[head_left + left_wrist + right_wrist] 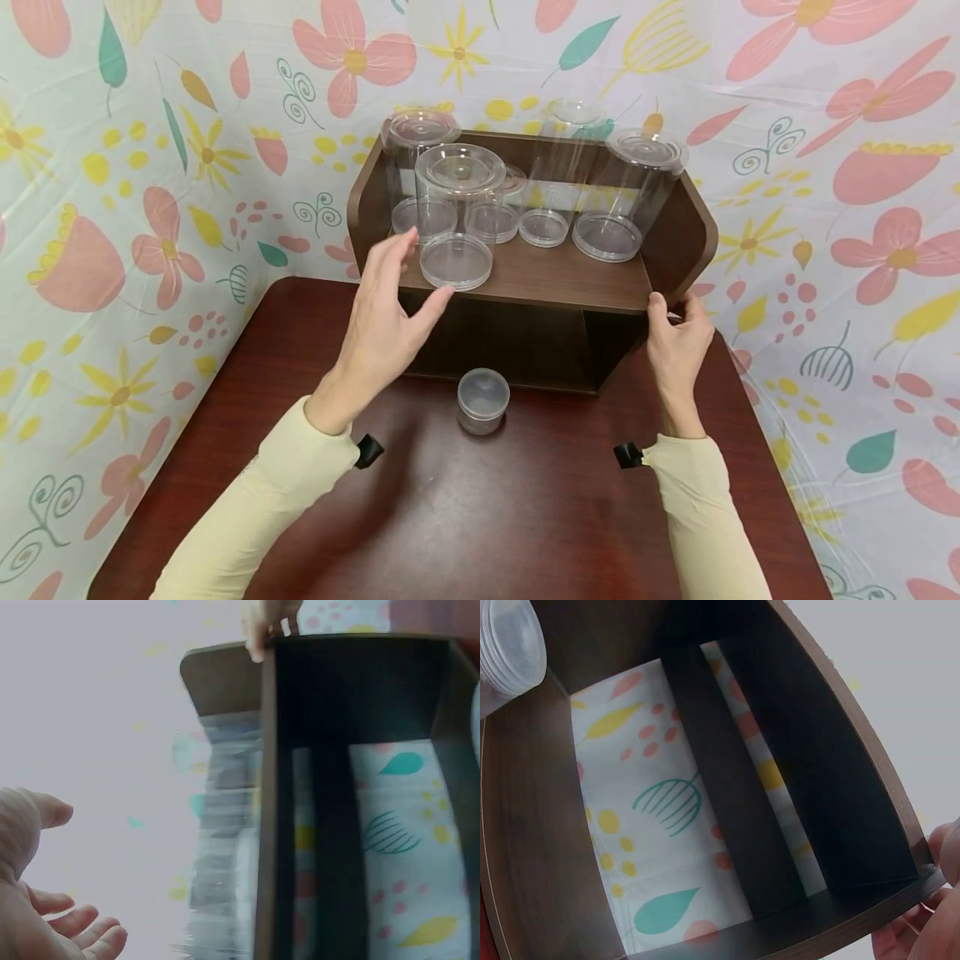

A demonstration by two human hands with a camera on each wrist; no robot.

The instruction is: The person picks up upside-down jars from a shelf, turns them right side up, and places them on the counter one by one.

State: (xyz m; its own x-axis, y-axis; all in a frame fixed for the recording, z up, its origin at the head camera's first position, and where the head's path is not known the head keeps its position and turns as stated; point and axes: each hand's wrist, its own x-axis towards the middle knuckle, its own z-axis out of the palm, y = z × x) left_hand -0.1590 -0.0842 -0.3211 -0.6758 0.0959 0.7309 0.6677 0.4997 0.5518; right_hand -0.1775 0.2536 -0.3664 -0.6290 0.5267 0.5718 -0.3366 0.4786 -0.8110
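A dark brown two-level shelf (555, 283) stands on the table, with several tall clear plastic jars on its upper board. My left hand (382, 321) is raised beside the front left jar (459, 212), thumb and fingers spread around nothing. The left wrist view shows that hand (45, 900) apart from the shelf. At the shelf's front right corner, my right hand (678, 346) grips the edge, thumb on top. From the right wrist view, its fingers (911, 926) are partly hidden by the panel. A small lidded clear container (483, 400) stands on the table before the shelf.
Other clear jars stand behind: one at back left (422, 167), a tall narrow one (558, 167), and a wide one (630, 196) at right. The reddish-brown table (450, 517) extends toward me. Flower-patterned fabric (247, 125) closes in the back and sides.
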